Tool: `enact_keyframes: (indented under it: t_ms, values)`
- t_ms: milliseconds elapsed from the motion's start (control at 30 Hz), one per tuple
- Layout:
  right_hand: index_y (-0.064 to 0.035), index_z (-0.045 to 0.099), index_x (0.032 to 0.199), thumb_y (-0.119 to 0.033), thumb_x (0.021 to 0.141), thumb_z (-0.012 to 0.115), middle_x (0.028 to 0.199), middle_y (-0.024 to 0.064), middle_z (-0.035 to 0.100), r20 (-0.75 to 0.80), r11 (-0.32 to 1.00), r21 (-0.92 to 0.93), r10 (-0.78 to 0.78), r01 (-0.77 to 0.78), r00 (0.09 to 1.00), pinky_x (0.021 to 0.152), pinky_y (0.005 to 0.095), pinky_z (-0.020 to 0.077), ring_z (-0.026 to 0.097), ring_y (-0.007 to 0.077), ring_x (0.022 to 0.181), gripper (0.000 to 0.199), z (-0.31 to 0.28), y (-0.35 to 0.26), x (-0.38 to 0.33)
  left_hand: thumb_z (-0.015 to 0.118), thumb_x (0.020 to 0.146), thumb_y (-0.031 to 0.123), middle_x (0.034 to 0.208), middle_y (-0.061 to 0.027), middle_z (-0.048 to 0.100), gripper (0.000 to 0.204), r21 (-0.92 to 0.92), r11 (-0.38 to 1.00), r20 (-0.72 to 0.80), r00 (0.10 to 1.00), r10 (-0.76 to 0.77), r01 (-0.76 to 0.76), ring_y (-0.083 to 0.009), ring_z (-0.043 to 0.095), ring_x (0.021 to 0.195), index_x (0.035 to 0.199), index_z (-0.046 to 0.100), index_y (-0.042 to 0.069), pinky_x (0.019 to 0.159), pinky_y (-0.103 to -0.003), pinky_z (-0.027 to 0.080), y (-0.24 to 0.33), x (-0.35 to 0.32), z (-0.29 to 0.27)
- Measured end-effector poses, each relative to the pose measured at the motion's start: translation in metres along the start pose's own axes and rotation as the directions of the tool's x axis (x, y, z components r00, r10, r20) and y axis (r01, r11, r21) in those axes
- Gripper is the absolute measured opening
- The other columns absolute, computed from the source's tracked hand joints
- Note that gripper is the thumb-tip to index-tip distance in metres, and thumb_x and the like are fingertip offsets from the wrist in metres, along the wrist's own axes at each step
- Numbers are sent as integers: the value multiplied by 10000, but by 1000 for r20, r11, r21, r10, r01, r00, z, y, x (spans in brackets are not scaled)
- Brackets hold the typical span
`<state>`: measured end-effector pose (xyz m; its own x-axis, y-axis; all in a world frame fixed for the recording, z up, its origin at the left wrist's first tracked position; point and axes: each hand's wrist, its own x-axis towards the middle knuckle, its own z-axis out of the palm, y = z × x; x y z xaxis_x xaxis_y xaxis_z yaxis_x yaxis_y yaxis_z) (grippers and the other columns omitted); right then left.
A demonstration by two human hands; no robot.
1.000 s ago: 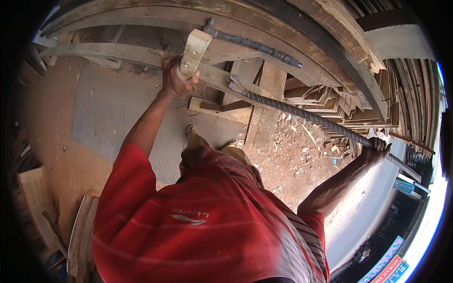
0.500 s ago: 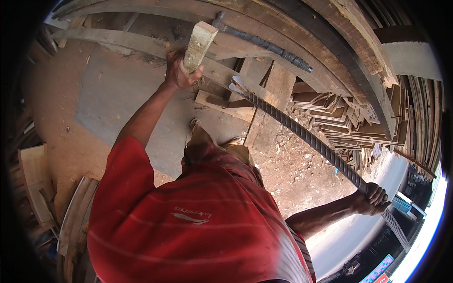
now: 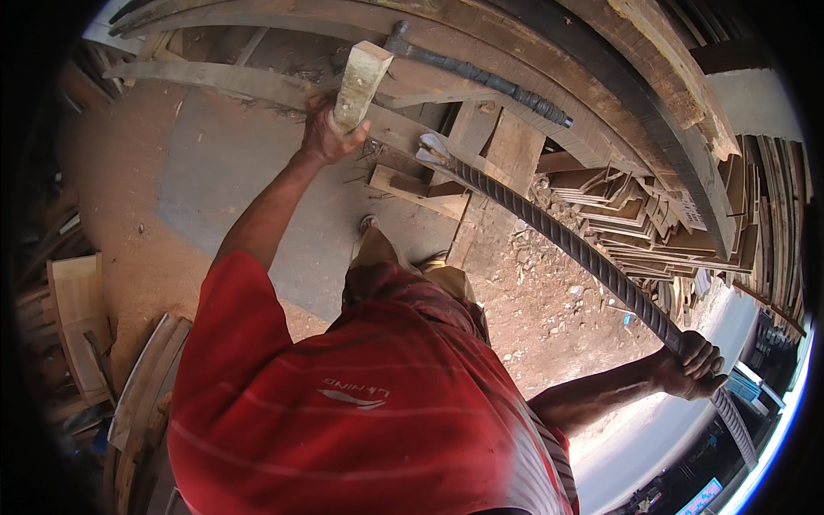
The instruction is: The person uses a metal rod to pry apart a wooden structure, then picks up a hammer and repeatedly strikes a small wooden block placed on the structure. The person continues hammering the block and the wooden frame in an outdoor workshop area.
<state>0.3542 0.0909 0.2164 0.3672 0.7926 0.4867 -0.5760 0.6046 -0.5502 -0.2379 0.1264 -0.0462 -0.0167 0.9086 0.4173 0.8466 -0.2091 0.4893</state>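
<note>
My left hand [image 3: 329,133] grips a short, squared wood block [image 3: 359,84], held up with its cut end facing me. My right hand [image 3: 689,367] is closed around a long pry bar [image 3: 566,240] of ribbed steel. The bar slants up to the left, and its flattened, forked tip [image 3: 433,148] lies near a wooden beam, close to my left hand. Whether the tip touches the beam I cannot tell. Just beyond the block rests a hammer [image 3: 481,77] with a dark wrapped handle, lying on the timbers.
Long wooden beams [image 3: 549,94] curve across the far side. Stacked boards [image 3: 661,227] stand at the right, and more planks [image 3: 142,386] lean at the lower left. A grey sheet [image 3: 232,180] covers part of the dirt ground, with rubble [image 3: 549,292] to its right.
The view has shifted slightly, so the surroundings sit a little farther right. Both hands keep their holds on the block and the pry bar, with barely any movement.
</note>
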Motion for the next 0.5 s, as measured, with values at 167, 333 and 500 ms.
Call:
enact_keyframes:
  t_ms: [167, 333, 500]
  values:
    - [-85, 498, 715, -276, 963, 575, 480, -42, 331, -44, 989, 134, 69, -63, 997, 402, 214, 327, 313, 70, 381, 322, -93, 13, 14, 699, 797, 339, 1013, -192, 640, 433, -2, 1000, 37, 999, -15, 15, -405, 584, 994, 1098, 629, 36, 946, -510, 408, 11, 11, 9]
    - [-108, 461, 685, -223, 940, 578, 483, -43, 301, -88, 963, 247, 128, -103, 988, 399, 212, 303, 285, 77, 384, 303, -130, 28, 2, 709, 787, 353, 1015, -185, 644, 460, 35, 999, 52, 998, -17, 15, -393, 609, 985, 1115, 634, 39, 952, -501, 418, -4, 15, 12]
    - [-105, 463, 706, -194, 902, 601, 479, -48, 309, -146, 986, 118, 131, -114, 981, 403, 209, 321, 326, 73, 395, 256, -99, 13, 6, 689, 813, 353, 1080, -218, 640, 485, 32, 997, 98, 993, -71, 68, -405, 576, 1060, 1153, 616, 15, 995, -516, 395, 5, 5, 16]
